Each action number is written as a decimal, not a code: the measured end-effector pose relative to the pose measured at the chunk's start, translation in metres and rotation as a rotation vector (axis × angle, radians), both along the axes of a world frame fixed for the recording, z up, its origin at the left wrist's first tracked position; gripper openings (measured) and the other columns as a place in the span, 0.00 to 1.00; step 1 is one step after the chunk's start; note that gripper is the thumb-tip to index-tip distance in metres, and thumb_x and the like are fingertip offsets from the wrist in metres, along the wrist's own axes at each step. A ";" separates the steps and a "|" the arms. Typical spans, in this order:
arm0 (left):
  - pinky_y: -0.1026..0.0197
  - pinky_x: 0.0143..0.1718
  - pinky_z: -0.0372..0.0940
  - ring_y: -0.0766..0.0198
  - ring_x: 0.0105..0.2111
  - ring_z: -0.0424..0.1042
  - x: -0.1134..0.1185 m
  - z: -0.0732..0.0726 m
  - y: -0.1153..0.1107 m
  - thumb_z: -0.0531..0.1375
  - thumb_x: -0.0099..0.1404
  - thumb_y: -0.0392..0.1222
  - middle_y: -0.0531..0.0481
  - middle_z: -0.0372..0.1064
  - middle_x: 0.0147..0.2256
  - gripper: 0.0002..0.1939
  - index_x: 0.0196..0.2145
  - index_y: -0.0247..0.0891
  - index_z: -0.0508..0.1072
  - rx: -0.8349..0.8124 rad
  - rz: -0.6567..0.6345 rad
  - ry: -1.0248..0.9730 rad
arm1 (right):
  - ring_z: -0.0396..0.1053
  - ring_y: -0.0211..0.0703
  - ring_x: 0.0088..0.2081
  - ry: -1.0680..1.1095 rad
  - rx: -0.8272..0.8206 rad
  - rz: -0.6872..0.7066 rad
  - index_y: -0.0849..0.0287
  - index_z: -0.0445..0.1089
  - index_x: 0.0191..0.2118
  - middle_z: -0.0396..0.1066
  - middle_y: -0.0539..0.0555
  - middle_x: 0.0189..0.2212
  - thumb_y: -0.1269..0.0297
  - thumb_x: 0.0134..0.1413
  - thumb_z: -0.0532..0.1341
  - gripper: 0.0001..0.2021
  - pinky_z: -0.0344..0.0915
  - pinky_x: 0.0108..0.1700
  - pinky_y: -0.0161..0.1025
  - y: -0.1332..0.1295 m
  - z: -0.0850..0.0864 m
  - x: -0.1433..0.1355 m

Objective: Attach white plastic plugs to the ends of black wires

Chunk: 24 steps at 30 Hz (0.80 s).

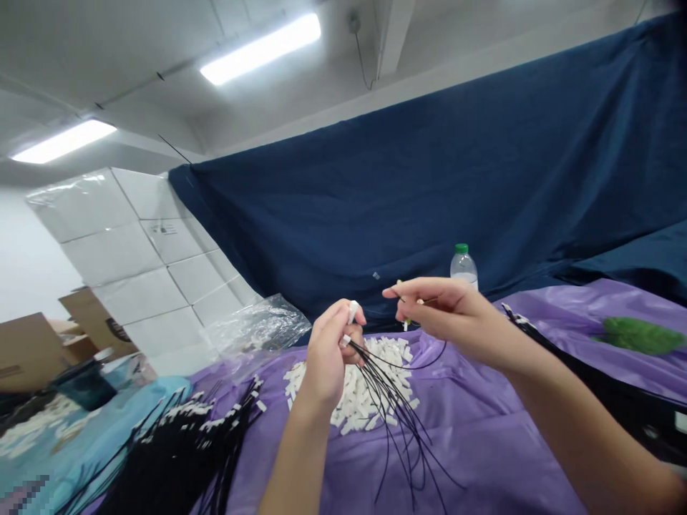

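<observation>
just left of centre in the frame, the left hand (330,354) is closed in a loose fist around a bunch of thin black cords (394,411), with a small white tag (353,312) pinched upright between thumb and forefinger at the top of the fist. the cords fan out from under the fist toward the lower right of the frame, their long axis running down and away from the hand over the purple cloth (483,443). to the right of centre, the right hand (448,311) is nearly closed, its thumb and forefinger pinched on the end of a single black cord (429,361) that sags in a curve back toward the left fist. the two hands sit level, close together but apart, the white tag facing the right hand's pinch. directly below and behind the hands lies a pile of white tags (354,404). a heap of finished tagged cords (182,443) fills the lower left, and a bottle (464,266) stands behind the right hand.
</observation>
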<state>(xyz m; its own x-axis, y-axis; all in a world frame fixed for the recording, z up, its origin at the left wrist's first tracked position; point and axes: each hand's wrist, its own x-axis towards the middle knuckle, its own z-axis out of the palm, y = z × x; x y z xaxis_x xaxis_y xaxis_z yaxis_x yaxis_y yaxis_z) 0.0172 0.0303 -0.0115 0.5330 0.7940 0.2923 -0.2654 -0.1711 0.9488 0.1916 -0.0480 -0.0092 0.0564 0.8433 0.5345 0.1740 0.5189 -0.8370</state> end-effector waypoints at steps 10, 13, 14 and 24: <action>0.70 0.17 0.50 0.75 0.15 0.39 0.007 -0.004 -0.006 0.54 0.65 0.47 0.61 0.40 0.15 0.13 0.27 0.37 0.64 -0.055 -0.010 -0.036 | 0.55 0.32 0.21 -0.352 0.187 -0.376 0.62 0.75 0.28 0.66 0.50 0.20 0.61 0.58 0.58 0.13 0.50 0.24 0.34 0.005 -0.007 -0.018; 0.70 0.17 0.50 0.75 0.15 0.39 0.008 -0.005 -0.006 0.53 0.65 0.47 0.61 0.40 0.15 0.13 0.26 0.37 0.64 -0.051 -0.008 -0.030 | 0.56 0.32 0.21 -0.380 0.203 -0.409 0.62 0.74 0.26 0.66 0.51 0.20 0.62 0.57 0.58 0.13 0.51 0.24 0.34 0.005 -0.007 -0.018; 0.70 0.17 0.49 0.75 0.15 0.38 0.009 -0.005 -0.006 0.53 0.65 0.47 0.61 0.41 0.15 0.13 0.26 0.37 0.64 -0.052 -0.007 -0.026 | 0.56 0.32 0.21 -0.391 0.208 -0.422 0.62 0.74 0.26 0.67 0.51 0.20 0.62 0.57 0.58 0.13 0.51 0.24 0.34 0.005 -0.007 -0.019; 0.69 0.19 0.51 0.75 0.15 0.41 0.007 -0.006 -0.007 0.54 0.65 0.50 0.60 0.42 0.16 0.15 0.27 0.37 0.64 -0.024 -0.073 0.036 | 0.59 0.32 0.19 -0.587 0.465 -0.619 0.59 0.73 0.26 0.66 0.49 0.17 0.68 0.57 0.59 0.10 0.56 0.25 0.34 0.002 -0.006 -0.020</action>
